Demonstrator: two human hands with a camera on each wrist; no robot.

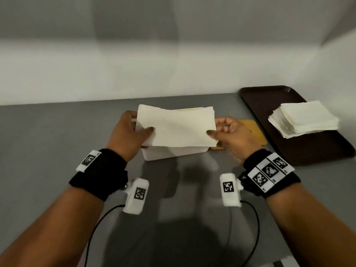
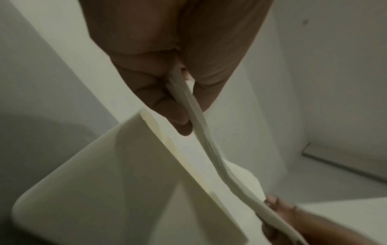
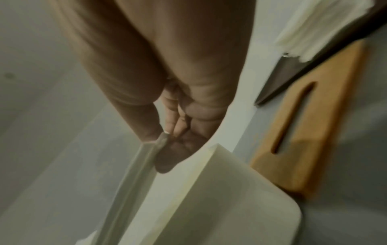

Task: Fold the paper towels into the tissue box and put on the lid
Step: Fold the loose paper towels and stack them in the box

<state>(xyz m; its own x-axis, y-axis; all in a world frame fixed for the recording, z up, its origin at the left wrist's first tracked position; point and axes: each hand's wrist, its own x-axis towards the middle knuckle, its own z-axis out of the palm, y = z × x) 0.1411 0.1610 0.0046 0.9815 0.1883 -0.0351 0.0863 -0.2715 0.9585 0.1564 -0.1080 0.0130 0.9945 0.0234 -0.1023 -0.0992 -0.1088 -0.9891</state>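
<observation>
A folded bundle of white paper towels (image 1: 176, 127) hangs just above the open white tissue box (image 1: 173, 152). My left hand (image 1: 131, 130) pinches its left end between thumb and fingers, and my right hand (image 1: 227, 132) pinches its right end. In the left wrist view the paper towels (image 2: 207, 145) run edge-on from my left hand (image 2: 178, 92) over the tissue box (image 2: 104, 182). The right wrist view shows my right hand (image 3: 167, 132) pinching the paper towels (image 3: 134, 175) beside the tissue box (image 3: 220, 199). The wooden lid (image 1: 254, 132) with a slot lies flat behind my right hand; the lid (image 3: 310, 126) is also in the right wrist view.
A dark brown tray (image 1: 273, 105) at the right holds a stack of unfolded paper towels (image 1: 302, 118). The grey table (image 1: 48, 141) ends at a white wall close behind the box. Camera cables trail from both wrists near the front edge.
</observation>
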